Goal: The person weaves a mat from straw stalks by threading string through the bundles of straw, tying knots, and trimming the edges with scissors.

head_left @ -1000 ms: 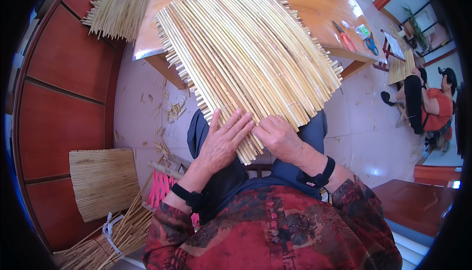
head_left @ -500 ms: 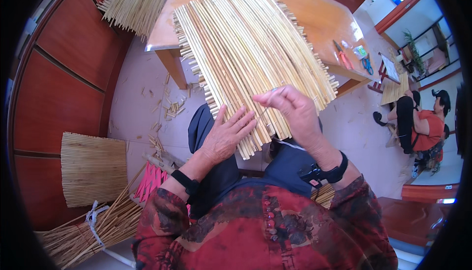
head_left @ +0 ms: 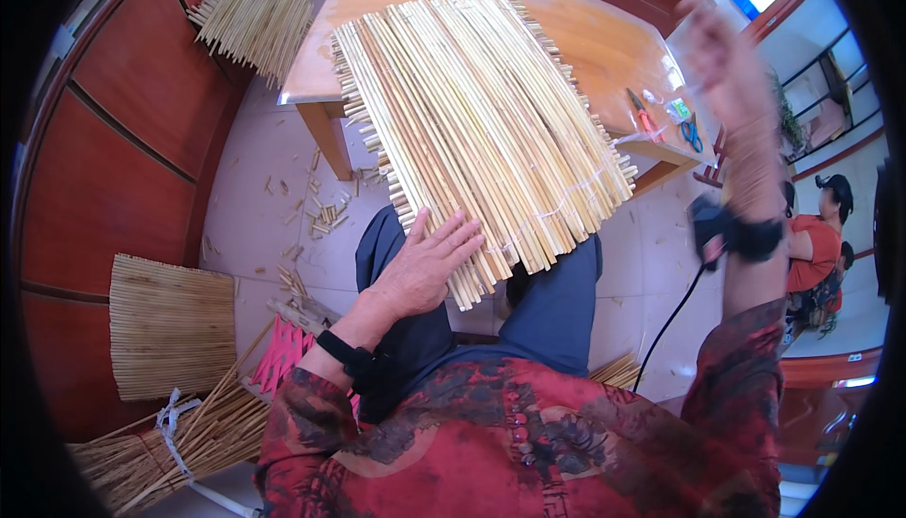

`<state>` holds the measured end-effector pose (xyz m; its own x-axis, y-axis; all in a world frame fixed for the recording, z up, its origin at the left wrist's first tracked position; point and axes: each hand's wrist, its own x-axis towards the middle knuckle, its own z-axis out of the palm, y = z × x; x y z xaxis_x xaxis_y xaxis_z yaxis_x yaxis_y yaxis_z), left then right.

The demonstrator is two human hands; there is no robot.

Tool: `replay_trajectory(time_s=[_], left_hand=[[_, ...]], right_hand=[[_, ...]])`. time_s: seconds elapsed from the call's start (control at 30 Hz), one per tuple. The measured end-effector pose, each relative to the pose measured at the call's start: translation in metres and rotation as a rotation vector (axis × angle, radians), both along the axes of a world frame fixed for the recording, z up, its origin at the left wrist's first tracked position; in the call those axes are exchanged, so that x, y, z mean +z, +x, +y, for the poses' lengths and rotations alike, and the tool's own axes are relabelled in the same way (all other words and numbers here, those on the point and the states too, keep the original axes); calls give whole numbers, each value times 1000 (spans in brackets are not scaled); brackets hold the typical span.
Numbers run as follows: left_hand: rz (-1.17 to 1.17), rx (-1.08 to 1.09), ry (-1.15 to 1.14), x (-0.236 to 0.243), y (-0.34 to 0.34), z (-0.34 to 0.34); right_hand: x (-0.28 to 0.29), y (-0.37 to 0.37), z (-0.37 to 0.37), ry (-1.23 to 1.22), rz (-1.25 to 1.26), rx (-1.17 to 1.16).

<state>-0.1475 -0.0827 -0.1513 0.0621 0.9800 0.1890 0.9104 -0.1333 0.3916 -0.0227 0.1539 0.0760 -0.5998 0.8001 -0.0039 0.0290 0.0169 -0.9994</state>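
Rising far to the right, the right hand point(head_left: 722, 60) is now away from the mat point(head_left: 477, 126); half a second ago it was over the near edge of the mat, with its fingers drawn together. It is blurred by motion, so I cannot tell if it pinches something or is empty. A black cable point(head_left: 658, 334) hangs down from the band on this wrist.

The left hand point(head_left: 423, 268) stays at the near left corner of the mat, flat, with the fingers spread and pressing on the sticks. The mat lies in the middle, its far part on the worktop point(head_left: 604, 46) and its near part above the person's knees. A white thread point(head_left: 564, 205) shows across the near right part of the sticks.

For the work, I judge this change means that only one hand steadies the mat, while the other perhaps pulls a thread out long; I cannot see a thread reaching up to the raised hand. The binding at the near edge seems not finished, in my opinion.

On the right side of the worktop lie red pliers point(head_left: 645, 118) and blue scissors point(head_left: 692, 135), both untouched. At the left, another mat point(head_left: 173, 327) leans against the cabinet point(head_left: 113, 178).
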Motion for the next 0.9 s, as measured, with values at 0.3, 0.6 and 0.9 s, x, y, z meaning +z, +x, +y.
replay_trajectory(time_s=[0.3,0.6,0.9], left_hand=[[-217,-80,-23,3,-12,-2],[-247,9,82,-13,-9,-2],[-248,32,107,-16,-4,-5]], right_hand=[[-182,21,-79,247,-619,527],[-203,27,-81,673,-608,589],[-68,-4,-67,-371,219,269]])
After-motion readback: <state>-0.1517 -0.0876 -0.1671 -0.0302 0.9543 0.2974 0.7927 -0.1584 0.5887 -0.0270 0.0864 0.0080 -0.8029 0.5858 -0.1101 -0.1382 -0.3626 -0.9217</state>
